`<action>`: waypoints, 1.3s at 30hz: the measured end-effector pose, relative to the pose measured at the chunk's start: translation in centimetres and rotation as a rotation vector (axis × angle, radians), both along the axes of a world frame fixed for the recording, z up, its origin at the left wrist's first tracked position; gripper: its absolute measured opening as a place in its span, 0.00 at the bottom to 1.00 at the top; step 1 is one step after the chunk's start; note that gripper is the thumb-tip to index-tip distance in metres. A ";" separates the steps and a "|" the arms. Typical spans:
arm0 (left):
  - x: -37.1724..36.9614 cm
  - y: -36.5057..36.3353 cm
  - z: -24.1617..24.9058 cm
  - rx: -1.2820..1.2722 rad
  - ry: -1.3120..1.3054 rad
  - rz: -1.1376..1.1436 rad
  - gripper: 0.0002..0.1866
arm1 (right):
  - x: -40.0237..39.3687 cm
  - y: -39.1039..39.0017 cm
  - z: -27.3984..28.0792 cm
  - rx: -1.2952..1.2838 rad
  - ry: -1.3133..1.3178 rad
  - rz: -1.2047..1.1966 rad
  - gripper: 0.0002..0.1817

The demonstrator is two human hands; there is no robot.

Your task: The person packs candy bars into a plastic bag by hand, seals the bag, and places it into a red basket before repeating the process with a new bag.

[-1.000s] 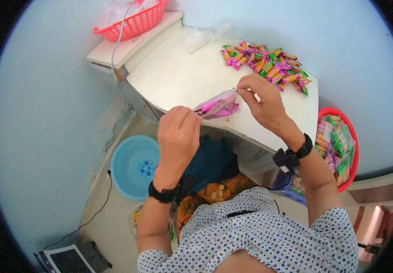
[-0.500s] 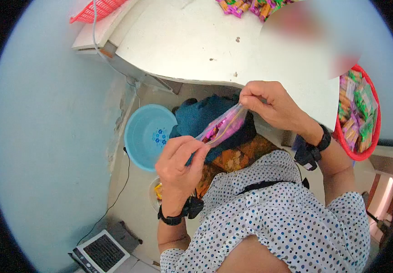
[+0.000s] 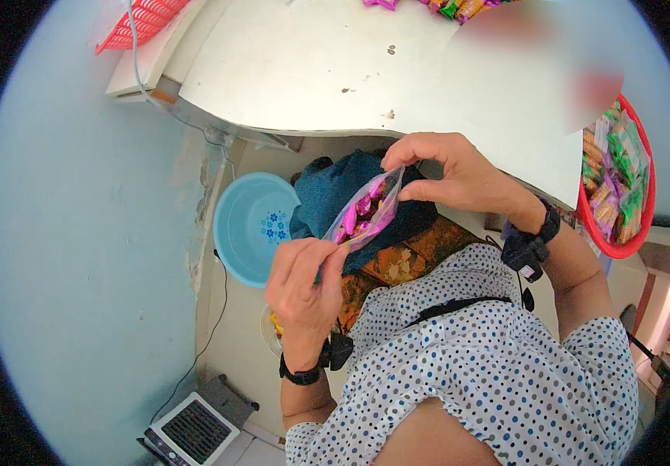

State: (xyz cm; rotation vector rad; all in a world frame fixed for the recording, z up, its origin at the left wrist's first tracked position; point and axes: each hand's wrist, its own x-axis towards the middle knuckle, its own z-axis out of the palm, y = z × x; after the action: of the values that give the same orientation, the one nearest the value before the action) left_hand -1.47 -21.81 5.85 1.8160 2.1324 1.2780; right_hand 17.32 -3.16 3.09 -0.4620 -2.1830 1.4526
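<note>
Between my hands hangs a clear zip bag (image 3: 366,211) with several small items in shiny pink wrappers inside; its mouth gapes along the top. The fingers of my left hand (image 3: 304,283) pinch the bag's lower left corner. At the opposite upper right corner, my right hand (image 3: 455,172) has its thumb and fingers around the edge, with a gap between them. Below the bag lies dark blue cloth (image 3: 327,194) over my lap area.
A white table (image 3: 304,70) spans the top, with pink and green packets (image 3: 467,9) at its far edge. A red basket (image 3: 649,194) of packets stands right, a light blue basin (image 3: 234,233) left, a red basket (image 3: 145,23) upper left, a grey-white appliance (image 3: 195,427) lower left.
The bag's mouth has widened, and more of the pink items shows. My right hand has moved left, closer to my left hand, and its thumb has parted from its fingers.
</note>
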 end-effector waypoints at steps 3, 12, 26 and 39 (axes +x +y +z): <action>0.0 -0.2 0.0 -0.007 -0.005 0.016 0.08 | 0.0 0.1 -0.8 -0.060 0.023 0.025 0.09; -0.8 -0.6 0.3 -0.044 -0.111 0.060 0.07 | -0.3 -0.3 -0.6 -0.436 0.062 0.035 0.07; -1.6 -0.6 -0.2 -0.219 -0.471 0.118 0.08 | -0.9 -0.5 -1.4 -0.411 0.087 0.062 0.10; -0.9 1.3 1.4 -0.151 -0.168 -0.019 0.21 | -1.3 -0.7 -1.1 -0.454 0.077 0.120 0.11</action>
State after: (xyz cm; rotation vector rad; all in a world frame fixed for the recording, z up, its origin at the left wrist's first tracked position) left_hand -2.38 -20.46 7.21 1.6065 2.0564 1.1834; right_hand 16.06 -3.83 1.94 -0.4199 -1.8423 2.0067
